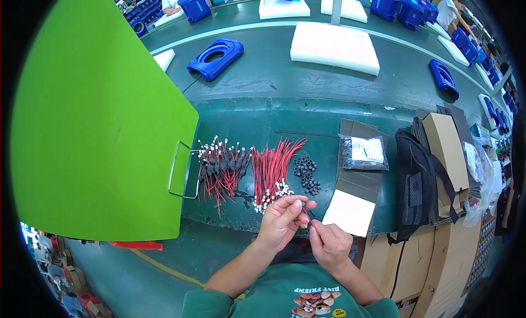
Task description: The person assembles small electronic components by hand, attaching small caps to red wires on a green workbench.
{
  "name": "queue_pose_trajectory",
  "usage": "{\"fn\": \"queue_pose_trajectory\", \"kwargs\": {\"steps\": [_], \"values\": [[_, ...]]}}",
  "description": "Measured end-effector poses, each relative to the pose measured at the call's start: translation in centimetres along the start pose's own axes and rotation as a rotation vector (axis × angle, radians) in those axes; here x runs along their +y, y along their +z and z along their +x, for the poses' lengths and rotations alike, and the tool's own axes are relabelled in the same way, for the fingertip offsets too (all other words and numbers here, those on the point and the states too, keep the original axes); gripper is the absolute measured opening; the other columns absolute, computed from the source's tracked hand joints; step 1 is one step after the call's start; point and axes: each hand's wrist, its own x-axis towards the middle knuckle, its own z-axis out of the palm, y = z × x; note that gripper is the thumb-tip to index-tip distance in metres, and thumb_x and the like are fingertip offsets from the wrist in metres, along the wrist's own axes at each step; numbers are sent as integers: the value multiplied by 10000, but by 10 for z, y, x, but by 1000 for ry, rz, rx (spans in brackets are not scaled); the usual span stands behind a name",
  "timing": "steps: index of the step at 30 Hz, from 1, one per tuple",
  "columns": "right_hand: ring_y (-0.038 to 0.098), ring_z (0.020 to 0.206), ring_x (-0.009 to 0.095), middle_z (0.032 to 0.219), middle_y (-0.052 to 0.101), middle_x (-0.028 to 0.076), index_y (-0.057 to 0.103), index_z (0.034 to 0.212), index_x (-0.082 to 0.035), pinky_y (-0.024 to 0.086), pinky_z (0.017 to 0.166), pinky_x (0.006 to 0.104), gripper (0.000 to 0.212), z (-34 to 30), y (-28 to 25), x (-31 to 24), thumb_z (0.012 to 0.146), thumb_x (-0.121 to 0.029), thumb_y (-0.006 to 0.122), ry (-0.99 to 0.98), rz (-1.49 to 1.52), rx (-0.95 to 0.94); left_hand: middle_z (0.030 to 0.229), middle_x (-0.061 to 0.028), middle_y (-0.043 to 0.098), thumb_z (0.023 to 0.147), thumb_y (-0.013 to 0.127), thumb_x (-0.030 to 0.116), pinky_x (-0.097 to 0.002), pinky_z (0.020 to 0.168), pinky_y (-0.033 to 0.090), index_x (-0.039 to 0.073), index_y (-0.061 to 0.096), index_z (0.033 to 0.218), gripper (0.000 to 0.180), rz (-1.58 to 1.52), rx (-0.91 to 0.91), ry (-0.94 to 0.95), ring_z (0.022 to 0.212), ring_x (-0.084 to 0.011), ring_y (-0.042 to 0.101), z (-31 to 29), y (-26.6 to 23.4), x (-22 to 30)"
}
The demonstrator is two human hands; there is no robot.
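Observation:
Above the near table edge, my left hand (pixel 280 223) pinches a small dark piece at its fingertips; its exact kind is too small to tell. From there a short red wire (pixel 307 215) runs down to my right hand (pixel 332 243), whose thumb and fingers are closed on it. Just beyond my hands lies a bundle of red wires (pixel 271 167) with white connectors at the near end. Left of it is a pile of red wires with black parts (pixel 222 167) and white connectors. Small black ring-shaped parts (pixel 307 172) are heaped to the right.
A large green panel (pixel 98 120) with a wire handle (pixel 176 170) stands at left. Right of the wires are a bag of dark parts (pixel 364 152), a white sheet (pixel 349 213), a black mesh bag (pixel 413 181) and cardboard (pixel 446 153). Behind runs a conveyor with blue housings (pixel 216 57) and white foam (pixel 334 46).

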Motion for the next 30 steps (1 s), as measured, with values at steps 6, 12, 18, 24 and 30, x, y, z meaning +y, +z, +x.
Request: {"fn": "queue_pose_trajectory", "kwargs": {"steps": [6,12,18,24,30], "values": [[510,445,154,555,537,74,637,808,-9,381,408,257,104,9,-4,-8,705,-18,636,222,199,-52,985,-183,599,884,475,107,-242,603,513,12,546,1043,199,47,3,-15,641,-125,602,-3,-3,-2],[482,447,97,555,540,59,644,843,-2,349,407,225,110,7,-1,-6,735,-13,625,323,406,-6,980,-179,601,881,476,104,-240,602,513,19,529,1067,211,27,12,-42,639,-128,605,-4,-3,-3],[486,440,112,549,532,62,641,850,13,359,407,232,129,6,-6,-8,724,-12,635,226,268,35,992,-168,601,886,461,103,-242,594,510,23,524,1070,211,-44,12,-27,650,-135,608,-3,-8,-3],[511,437,172,554,543,66,642,844,-8,393,406,273,167,6,0,-3,678,-21,657,-7,15,50,1001,-170,597,887,457,100,-251,604,513,19,521,1071,212,-56,-9,-35,656,-139,610,-3,-6,-3],[526,452,173,569,553,77,637,836,-8,402,416,266,150,5,-1,-6,687,-17,650,59,49,-10,976,-152,605,883,471,91,-229,602,509,11,540,1062,208,-46,-25,-66,657,-107,602,-2,-4,-1]]}}
